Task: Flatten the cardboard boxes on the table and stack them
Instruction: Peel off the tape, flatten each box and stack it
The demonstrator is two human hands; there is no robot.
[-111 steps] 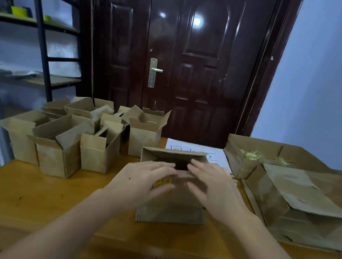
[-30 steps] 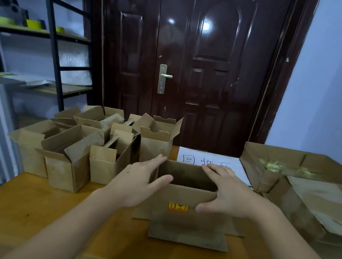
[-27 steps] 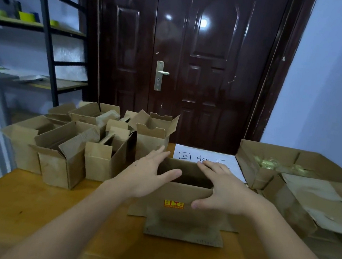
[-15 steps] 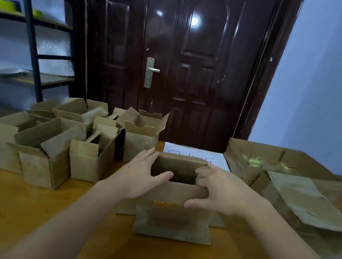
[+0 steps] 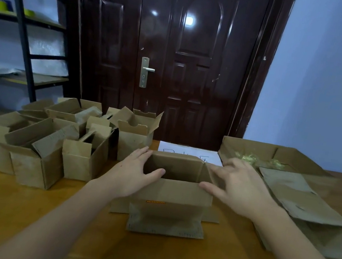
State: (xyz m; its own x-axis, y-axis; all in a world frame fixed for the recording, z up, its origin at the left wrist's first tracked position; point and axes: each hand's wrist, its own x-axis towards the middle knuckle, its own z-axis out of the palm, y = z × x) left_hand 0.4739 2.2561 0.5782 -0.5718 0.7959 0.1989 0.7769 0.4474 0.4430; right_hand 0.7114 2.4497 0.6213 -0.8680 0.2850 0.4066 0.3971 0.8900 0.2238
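Cardboard box (image 5: 176, 192) interior dim; right hand (image 5: 239, 192) fingers motion-blurred.

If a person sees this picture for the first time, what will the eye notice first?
First, the open cardboard box at the table's middle, with the left hand and right hand on its two sides. Next, the crowd of small open boxes at the table's left and the flattened cardboard at its right. Behind everything stands a dark glossy door.

Since half a second ago the right hand (image 5: 242, 188) has opened and drawn back from the open box (image 5: 173, 191), its fingers now spread beside the rim
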